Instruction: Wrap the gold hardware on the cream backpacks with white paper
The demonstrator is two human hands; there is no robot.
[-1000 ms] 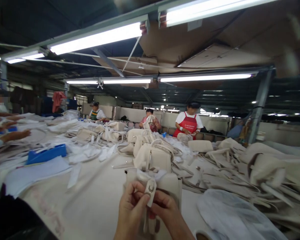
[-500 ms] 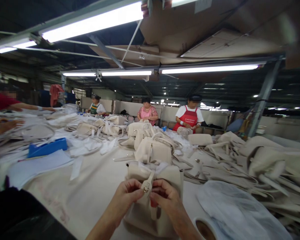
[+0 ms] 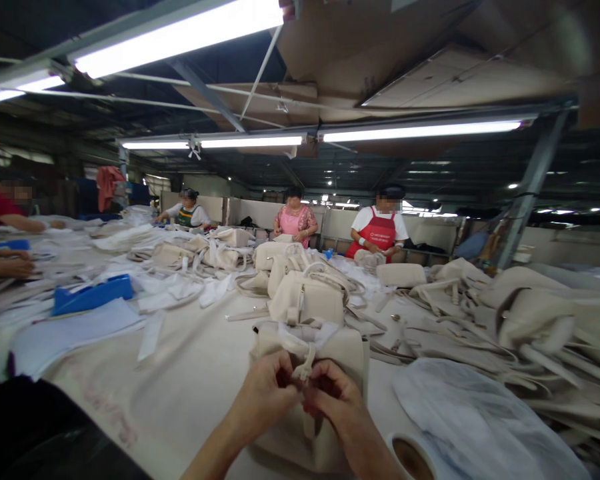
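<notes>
A cream bag (image 3: 325,440) stands upright on the table right in front of me, its flap folded over the top. A short strap (image 3: 307,360) with a metal buckle hangs down the middle of the flap. My left hand (image 3: 270,390) pinches this strap from the left, near the buckle. From the other side, my right hand (image 3: 337,393) has its fingertips closed on the strap just by the buckle. The fingers partly cover the buckle. Something reddish shows at the right fingertips, too small to make out. White wrapping (image 3: 325,333) pokes out at the bag's top.
More cream bags (image 3: 307,300) are piled just beyond. To the right lie heaped bags and straps (image 3: 545,320), a clear plastic bag (image 3: 475,407) and a tape roll (image 3: 413,457). A blue holder (image 3: 93,295) sits left on white sheets (image 3: 80,330). Several co-workers stand around the table.
My left hand has shifted right and closed over the buckle, which was in plain sight before. The strap looks more bent. At the left, a co-worker's arm has drawn back.
</notes>
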